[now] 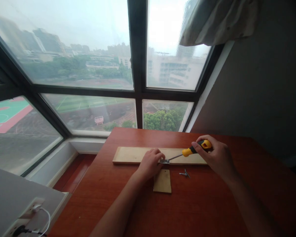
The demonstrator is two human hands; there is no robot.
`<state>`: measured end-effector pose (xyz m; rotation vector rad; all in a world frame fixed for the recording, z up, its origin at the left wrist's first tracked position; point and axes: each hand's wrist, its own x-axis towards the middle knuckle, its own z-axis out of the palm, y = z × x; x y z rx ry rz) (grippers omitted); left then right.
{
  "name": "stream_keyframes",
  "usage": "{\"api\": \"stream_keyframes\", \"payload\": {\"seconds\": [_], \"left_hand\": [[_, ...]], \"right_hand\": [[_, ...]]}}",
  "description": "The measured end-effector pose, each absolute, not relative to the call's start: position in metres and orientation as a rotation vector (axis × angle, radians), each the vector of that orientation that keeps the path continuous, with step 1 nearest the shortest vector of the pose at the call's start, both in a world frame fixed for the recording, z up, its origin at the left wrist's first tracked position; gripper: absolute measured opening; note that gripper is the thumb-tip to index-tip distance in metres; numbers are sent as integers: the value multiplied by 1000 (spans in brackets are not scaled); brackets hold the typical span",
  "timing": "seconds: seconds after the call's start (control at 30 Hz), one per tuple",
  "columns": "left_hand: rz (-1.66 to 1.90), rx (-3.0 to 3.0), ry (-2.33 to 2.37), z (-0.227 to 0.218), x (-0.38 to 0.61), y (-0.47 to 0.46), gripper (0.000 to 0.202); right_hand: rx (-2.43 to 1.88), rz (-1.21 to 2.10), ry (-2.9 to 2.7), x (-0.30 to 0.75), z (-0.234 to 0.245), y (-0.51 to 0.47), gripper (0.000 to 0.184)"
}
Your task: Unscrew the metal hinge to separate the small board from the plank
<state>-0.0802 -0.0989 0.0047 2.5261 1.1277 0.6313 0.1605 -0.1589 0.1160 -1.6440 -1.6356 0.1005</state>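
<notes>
My right hand (pixel 217 156) is closed round the yellow and black handle of a screwdriver (pixel 187 151), which slants down to the left. Its tip meets a small metal piece, perhaps a hinge or bracket (pixel 165 161), at the front edge of a long pale wooden board (pixel 130 154). My left hand (pixel 151 161) rests on the board with curled fingers pressed against that metal piece. Just in front of the board lies a small wooden plate (pixel 162 182) with a hole near its top. Several loose screws (pixel 185 173) lie to the right of it.
Everything lies on a reddish-brown table (pixel 192 204). Large windows (pixel 88 49) stand behind it, with a curtain (pixel 219 23) hanging at the upper right. At the lower left, a wall socket (pixel 36 209) has a white cable plugged in.
</notes>
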Motion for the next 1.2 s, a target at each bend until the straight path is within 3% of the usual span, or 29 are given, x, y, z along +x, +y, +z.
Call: {"api": "stream_keyframes", "payload": {"seconds": [0.3, 0.67, 0.77, 0.9, 1.0, 1.13, 1.2], "left_hand": [[652, 2527, 1126, 6, -80, -100, 19], [669, 2525, 1125, 3, -79, -100, 17], [677, 2521, 1125, 1, -79, -99, 17], [683, 2516, 1122, 0, -79, -99, 19], [682, 2506, 1127, 0, -80, -99, 20], [688, 2493, 1126, -1, -80, -99, 20], [696, 2492, 1122, -1, -80, -99, 19]], "right_hand": [[-1868, -341, -2037, 118, 152, -138, 39], [-2057, -520, -2072, 94, 166, -123, 47], [-2069, -470, -2079, 95, 168, -122, 44], [-1994, -236, -2116, 103, 170, -120, 25], [-1892, -100, -2156, 106, 171, -121, 26], [-1820, -104, -2167, 101, 172, -123, 16], [-1803, -138, -2167, 98, 172, -123, 21]]}}
